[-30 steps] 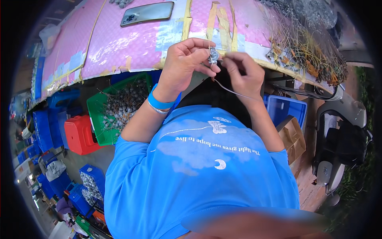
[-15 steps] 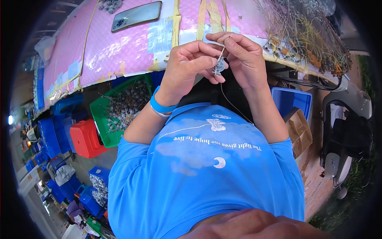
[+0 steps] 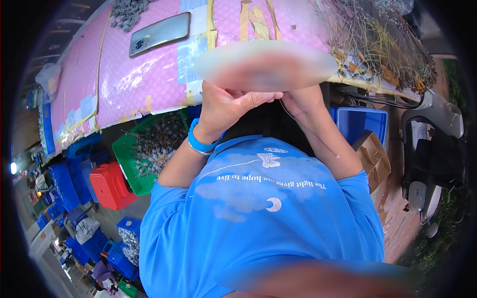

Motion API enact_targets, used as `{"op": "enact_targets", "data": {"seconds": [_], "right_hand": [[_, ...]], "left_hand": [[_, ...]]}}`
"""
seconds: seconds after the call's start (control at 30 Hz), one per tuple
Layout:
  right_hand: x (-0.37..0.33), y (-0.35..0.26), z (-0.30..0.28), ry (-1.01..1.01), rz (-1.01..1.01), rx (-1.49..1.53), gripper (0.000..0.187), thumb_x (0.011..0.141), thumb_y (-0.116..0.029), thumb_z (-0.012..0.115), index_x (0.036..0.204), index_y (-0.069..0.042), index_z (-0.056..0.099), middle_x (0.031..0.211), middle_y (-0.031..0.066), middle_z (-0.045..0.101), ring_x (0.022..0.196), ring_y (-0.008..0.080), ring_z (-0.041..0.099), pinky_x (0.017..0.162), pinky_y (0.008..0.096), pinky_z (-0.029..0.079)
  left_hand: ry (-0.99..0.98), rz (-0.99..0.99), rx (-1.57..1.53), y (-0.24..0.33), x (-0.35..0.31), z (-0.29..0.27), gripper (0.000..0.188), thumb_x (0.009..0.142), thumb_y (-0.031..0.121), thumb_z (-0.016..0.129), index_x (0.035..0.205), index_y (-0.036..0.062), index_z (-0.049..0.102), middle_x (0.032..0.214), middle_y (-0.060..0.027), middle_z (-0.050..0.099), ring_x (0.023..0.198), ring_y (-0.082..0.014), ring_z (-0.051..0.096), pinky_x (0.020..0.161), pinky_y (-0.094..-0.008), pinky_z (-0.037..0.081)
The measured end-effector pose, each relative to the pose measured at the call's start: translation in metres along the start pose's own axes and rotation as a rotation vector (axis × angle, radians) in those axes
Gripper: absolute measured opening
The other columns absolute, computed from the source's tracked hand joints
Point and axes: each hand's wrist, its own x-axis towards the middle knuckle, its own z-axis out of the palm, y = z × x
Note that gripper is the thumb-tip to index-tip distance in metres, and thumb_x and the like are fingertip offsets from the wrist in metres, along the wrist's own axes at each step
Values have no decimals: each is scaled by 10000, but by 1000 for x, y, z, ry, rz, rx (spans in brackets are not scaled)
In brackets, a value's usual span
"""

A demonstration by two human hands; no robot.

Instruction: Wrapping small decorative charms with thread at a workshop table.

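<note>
Reddish blur (image 3: 266, 67) partly covers left hand (image 3: 218, 107) and right hand (image 3: 304, 101), obscuring their grip.

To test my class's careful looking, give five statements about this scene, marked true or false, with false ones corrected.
1. The left hand and right hand are partly blurred. True.
2. The phone stands upright. False: it lies flat on the pink-covered table.
3. The blue wristband is on the left wrist. True.
4. The green crate is empty. False: it holds grey, roundish pieces.
5. The dry stems lie at the table's left end. False: right end.
</note>
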Motion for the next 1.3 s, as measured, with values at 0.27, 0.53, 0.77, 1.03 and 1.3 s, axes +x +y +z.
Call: {"op": "enact_targets", "data": {"seconds": [0.27, 0.53, 0.77, 1.03, 1.3], "right_hand": [[100, -54, -20, 66, -665, -1344, 258, 872, -244, 668, 1026, -45, 722, 864, 117, 715, 762, 199, 676, 712, 336, 518], [225, -84, -49, 186, -856, -1795, 147, 759, -147, 620, 813, -36, 699, 806, 231, 670, 784, 408, 653, 714, 500, 512], [226, -84, -74, 199, -763, -2162, 109, 752, -88, 586, 778, -47, 683, 801, 210, 665, 755, 387, 660, 706, 487, 519], [183, -86, -76, -84, -887, -2311, 294, 863, -264, 672, 1046, -38, 715, 868, 146, 714, 783, 253, 687, 734, 360, 522], [134, -79, -29, 7, -658, -2135, 180, 828, -169, 640, 931, -36, 704, 816, 174, 698, 760, 291, 681, 702, 401, 527]], "left_hand": [[61, -135, -42, 6, 5, -25, 476, 724, -90, 738, 1164, -98, 559, 966, -157, 687, 844, -211, 717, 794, -313, 599], [-2, -230, -42, 3, 2, -22, 447, 742, -130, 727, 1160, -94, 572, 975, -148, 687, 882, -213, 717, 829, -319, 587], [-59, -255, 20, 4, 1, -30, 410, 759, -102, 730, 1145, -90, 591, 931, -134, 704, 872, -195, 716, 846, -331, 584], [-34, -251, 16, 6, -6, -27, 440, 737, -149, 722, 1151, -97, 584, 1022, -164, 677, 894, -217, 713, 857, -339, 587], [113, -74, 106, 14, -17, -24, 393, 751, -110, 735, 1124, -81, 614, 960, -129, 703, 848, -150, 702, 805, -269, 576]]}}
